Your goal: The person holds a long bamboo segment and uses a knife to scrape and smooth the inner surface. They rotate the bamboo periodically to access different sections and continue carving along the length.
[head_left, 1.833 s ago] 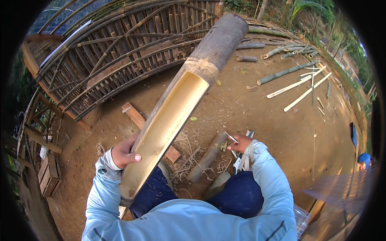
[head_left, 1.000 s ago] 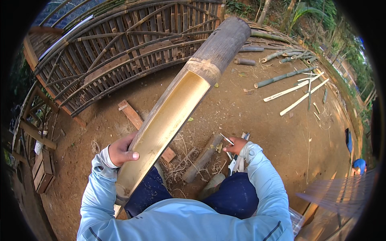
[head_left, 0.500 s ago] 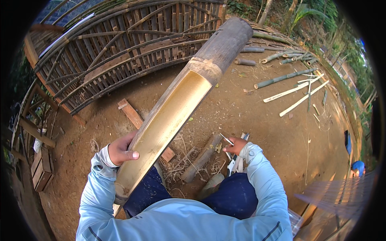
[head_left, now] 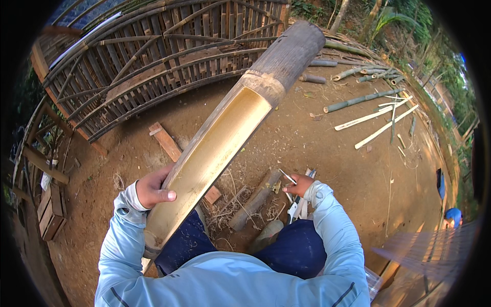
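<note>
A person in a light-blue shirt is holding a thick bamboo tube aslant, its lower end sitting by the left thigh and its grey, uncut end pointing away to the upper right. The left hand is gripping the tube near its lower end, the thumb lying over the cut rim and the other fingers wrapping the outer left side, partly hidden. The right hand, apart from the tube, is curling its fingers around a slim tool. Small dark marks are showing on the shirt, too tiny to read. Long cut edges are framing the tube's pale hollow. A short log is lying between tube and right hand; brown earth is stretching toward pale strips, while a slatted bamboo structure is standing at upper left.
</note>
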The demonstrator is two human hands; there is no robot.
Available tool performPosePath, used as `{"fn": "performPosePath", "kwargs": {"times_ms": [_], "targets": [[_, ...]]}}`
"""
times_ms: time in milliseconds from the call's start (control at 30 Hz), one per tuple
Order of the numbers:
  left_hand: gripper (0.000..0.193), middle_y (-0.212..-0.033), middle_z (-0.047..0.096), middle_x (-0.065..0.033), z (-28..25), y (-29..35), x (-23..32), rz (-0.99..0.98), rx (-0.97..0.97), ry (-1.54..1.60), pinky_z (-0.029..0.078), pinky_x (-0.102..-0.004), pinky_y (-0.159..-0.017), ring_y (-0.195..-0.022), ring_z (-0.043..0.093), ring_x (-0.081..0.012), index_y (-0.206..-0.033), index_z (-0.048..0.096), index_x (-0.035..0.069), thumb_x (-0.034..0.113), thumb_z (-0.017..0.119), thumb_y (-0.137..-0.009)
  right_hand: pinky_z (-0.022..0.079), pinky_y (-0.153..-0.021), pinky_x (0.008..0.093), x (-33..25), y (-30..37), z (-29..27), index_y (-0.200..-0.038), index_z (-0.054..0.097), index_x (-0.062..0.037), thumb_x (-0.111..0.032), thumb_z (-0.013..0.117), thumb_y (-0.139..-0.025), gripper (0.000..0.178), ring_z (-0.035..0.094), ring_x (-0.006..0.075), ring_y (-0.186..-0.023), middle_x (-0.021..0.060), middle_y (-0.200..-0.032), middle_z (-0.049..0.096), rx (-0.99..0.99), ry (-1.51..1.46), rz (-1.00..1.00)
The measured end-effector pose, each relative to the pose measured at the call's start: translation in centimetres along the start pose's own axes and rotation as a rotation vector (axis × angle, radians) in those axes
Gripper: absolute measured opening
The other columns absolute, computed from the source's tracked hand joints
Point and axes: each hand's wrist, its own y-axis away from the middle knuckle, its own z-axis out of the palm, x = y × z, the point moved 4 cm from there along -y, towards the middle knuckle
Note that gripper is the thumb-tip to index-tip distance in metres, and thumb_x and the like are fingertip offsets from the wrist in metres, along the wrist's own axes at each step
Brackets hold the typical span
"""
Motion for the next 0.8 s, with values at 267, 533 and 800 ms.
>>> {"fn": "performPosePath", "kwargs": {"times_ms": [267,533,800], "targets": [[0.1,-0.137,0.049,-0.0206,0.02,0.07,0.04,-0.011,0.0,-0.001,0.033,-0.0389,-0.108,-0.128,0.045,-0.0287,-0.145,0.033,-0.007,0.05,0.077,-0.076,0.05,-0.088,0.0385,-0.34,0.09,-0.07,-0.132,0.053,-0.0061,-0.047,0.072,-0.083,0.066,0.066,0.0298,-0.101,0.0165,-0.108,0.069,-0.042,0.011,0.017],[0.101,-0.136,0.049,-0.0223,-0.11,0.08,-0.15,0.001,0.017,-0.032,0.032,-0.0397,-0.109,-0.128,0.045,-0.0305,-0.145,0.033,-0.007,0.052,0.076,-0.075,0.05,-0.087,0.0387,-0.48,0.12,-0.17,-0.125,0.055,-0.0023,-0.047,0.072,-0.083,0.064,0.066,0.0299,-0.1,0.0175,-0.107,0.069,-0.031,0.035,0.016],[0.101,-0.136,0.049,-0.0227,0.02,0.09,0.05,-0.014,0.021,-0.032,0.032,-0.04,-0.109,-0.128,0.045,-0.031,-0.145,0.033,-0.007,0.052,0.077,-0.075,0.05,-0.086,0.0389,-0.16,0.07,-0.07,-0.119,0.056,0.0002,-0.048,0.071,-0.083,0.062,0.066,0.0302,-0.099,0.0178,-0.107,0.069,-0.009,0.04,-0.001]]}}
